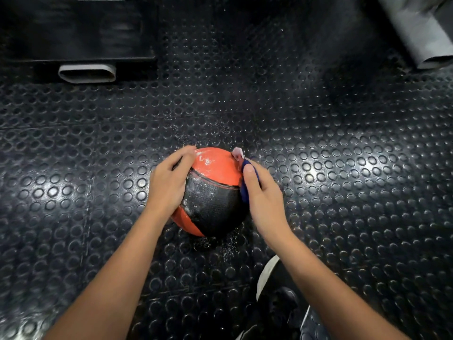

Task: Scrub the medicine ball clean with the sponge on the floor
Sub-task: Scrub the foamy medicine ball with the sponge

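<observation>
A black rubber floor mat (343, 143) with raised round studs fills the view, speckled with wet droplets near its middle. At the far left stands a black block (73, 28) with a grey oval tube end (87, 73) below it; a grey beam (421, 33) crosses the far right corner, and a dark shoe (277, 303) with a white sole edge shows near the bottom.

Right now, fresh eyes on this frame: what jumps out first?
The orange-and-black medicine ball, wet and soapy, sits mid-frame on the studded black floor mat. The left hand steadies its left side while the right hand presses a blue sponge to its right side.
</observation>
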The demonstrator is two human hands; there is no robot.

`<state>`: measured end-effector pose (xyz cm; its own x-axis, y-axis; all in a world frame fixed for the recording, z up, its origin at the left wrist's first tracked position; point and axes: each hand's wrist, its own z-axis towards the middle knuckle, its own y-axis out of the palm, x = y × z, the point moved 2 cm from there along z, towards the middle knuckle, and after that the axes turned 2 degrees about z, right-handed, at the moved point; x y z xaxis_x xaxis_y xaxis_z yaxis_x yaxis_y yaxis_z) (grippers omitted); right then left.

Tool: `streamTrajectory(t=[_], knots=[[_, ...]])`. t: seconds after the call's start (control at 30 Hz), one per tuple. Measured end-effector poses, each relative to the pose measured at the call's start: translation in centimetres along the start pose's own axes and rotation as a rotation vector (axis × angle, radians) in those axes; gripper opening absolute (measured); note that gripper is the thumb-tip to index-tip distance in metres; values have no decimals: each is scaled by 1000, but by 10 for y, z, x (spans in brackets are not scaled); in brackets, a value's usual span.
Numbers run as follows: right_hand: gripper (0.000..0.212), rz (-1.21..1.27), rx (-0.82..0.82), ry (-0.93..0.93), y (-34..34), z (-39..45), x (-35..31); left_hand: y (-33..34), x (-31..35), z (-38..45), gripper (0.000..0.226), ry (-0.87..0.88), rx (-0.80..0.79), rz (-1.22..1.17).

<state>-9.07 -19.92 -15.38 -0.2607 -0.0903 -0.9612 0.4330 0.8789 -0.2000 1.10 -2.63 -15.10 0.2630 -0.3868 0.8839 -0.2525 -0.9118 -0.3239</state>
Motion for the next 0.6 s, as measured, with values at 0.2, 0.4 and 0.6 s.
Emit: streamTrajectory(t=[0.2,0.4,0.6], knots=[[47,233,-139,508,4,37,39,0,-6,-8,22,17,28,-26],[37,133,-53,261,0,19,11,-4,-11,-7,29,17,15,-28],[32,49,-89,129,5,15,0,-5,-16,-14,28,45,40,-58]])
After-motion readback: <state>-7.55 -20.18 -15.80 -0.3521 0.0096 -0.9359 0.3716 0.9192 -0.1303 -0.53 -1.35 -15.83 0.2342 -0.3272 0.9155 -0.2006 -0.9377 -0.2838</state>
